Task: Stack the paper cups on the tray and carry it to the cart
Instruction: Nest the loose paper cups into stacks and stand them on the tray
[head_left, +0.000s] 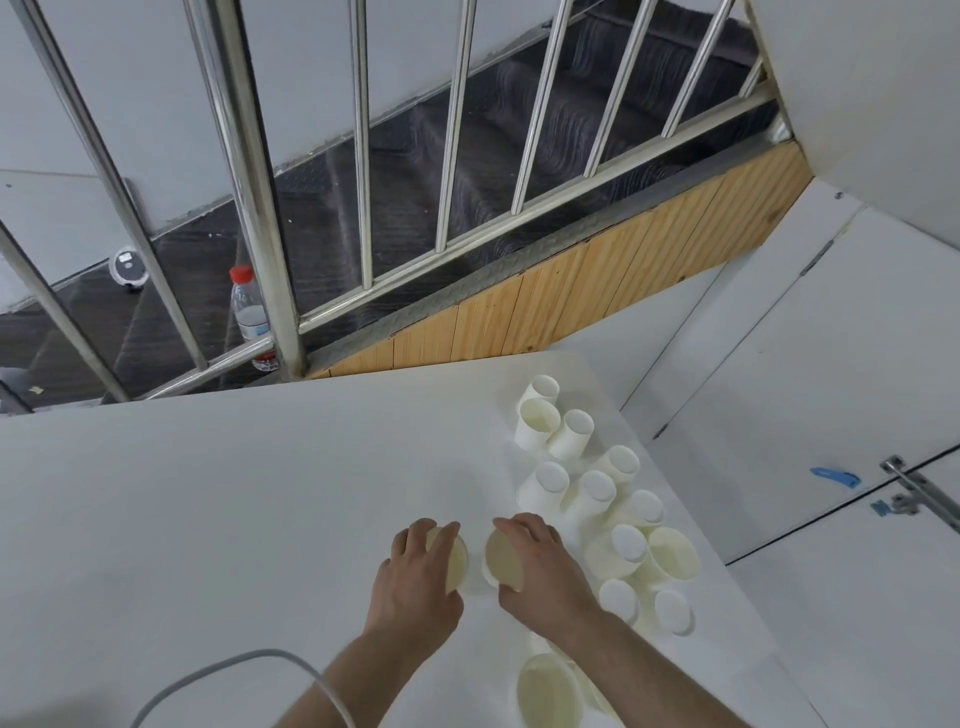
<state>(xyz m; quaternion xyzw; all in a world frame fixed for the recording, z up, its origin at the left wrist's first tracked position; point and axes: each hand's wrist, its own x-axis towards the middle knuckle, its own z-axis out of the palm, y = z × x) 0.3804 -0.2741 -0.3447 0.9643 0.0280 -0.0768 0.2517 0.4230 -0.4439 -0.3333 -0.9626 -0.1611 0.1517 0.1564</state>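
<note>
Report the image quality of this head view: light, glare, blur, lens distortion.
Head view: soft, even light with only faint shadows under the paper cups on the white table; bright streaks of glare on the steel railing; strong wide-angle bending, so the bars splay and the table edge tilts; white cups blend into the white top; the left hand and right hand look slightly soft.

Setting: indoor utility space at the foot of a staircase, not a home or kitchen. Evidence: steel railing (249, 171) with vertical bars, dark checker-plate stair treads (415, 171), wood-panelled stair side (597, 291), plain grey walls, white bench (208, 493) set against the stairs, water bottle (250, 317) standing on a step
</note>
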